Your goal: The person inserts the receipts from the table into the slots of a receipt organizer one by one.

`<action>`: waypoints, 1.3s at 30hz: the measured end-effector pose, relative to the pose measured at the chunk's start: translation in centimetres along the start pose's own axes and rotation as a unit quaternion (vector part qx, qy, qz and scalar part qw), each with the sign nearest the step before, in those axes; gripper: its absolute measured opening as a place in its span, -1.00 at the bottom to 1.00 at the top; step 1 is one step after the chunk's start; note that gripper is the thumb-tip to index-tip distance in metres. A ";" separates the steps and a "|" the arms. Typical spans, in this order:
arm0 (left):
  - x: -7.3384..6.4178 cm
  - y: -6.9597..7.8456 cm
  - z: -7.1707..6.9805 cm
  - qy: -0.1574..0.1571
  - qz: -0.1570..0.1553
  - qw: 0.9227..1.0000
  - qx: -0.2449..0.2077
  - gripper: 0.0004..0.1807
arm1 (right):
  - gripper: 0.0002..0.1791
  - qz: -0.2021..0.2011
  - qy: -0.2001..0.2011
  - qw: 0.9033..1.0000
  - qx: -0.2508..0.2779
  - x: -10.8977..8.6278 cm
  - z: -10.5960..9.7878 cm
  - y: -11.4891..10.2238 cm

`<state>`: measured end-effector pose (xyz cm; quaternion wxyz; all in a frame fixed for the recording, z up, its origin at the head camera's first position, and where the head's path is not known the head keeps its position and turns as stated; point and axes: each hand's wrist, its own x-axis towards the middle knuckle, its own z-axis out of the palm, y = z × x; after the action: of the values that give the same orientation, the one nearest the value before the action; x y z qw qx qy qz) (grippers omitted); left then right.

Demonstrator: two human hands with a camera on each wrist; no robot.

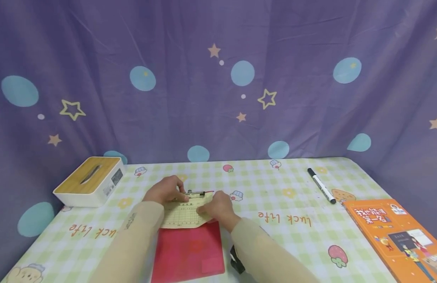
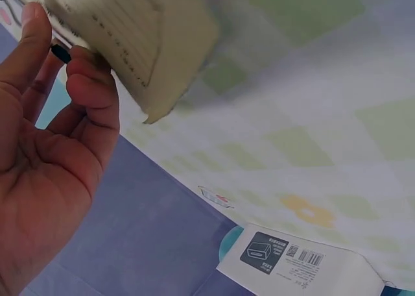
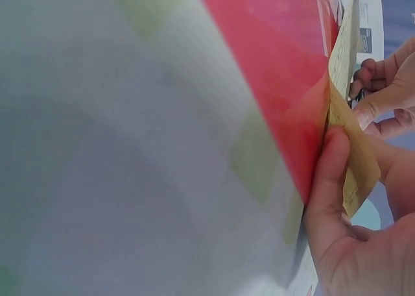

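A red folder (image 1: 190, 251) lies on the table with a metal clip (image 1: 195, 193) at its far edge. A yellowish printed sheet (image 1: 181, 218) lies over the folder's far half, below the clip. My left hand (image 1: 166, 190) pinches the clip between thumb and fingers; in the left wrist view a black tip (image 2: 61, 52) of it shows between the fingers. With thumb and fingers, my right hand (image 1: 218, 207) pinches the sheet's right edge. That edge of the sheet (image 3: 356, 166) bends up off the red folder (image 3: 279, 82) in the right wrist view.
A white tissue box (image 1: 94, 184) with a wooden lid stands at the back left. On the right lie a marker (image 1: 321, 186) and an orange book (image 1: 395, 236). A black object (image 1: 236, 260), partly hidden by my right forearm, lies beside the folder. A purple curtain (image 1: 204, 98) hangs behind.
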<state>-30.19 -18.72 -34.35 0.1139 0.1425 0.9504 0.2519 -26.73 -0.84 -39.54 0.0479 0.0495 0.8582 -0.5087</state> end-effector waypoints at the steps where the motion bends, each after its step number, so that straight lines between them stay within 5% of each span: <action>1: 0.0 0.0 -0.1 -0.006 -0.005 1.000 -0.006 -0.86 | -0.60 0.004 0.001 1.000 0.000 0.1 0.0 0.0; 21: 0.8 0.0 -0.4 -0.025 -0.029 0.999 0.004 -0.85 | -0.64 0.087 -0.021 0.990 0.112 1.0 -0.1 0.1; 39: 0.7 -0.3 0.4 0.005 -0.012 1.000 0.015 -0.82 | -0.65 0.084 -0.018 0.988 0.129 0.6 -0.4 0.0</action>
<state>-30.84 -18.54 -34.90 0.1104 0.1318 0.9563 0.2365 -27.34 -0.50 -39.46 0.0989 0.1177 0.7773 -0.6101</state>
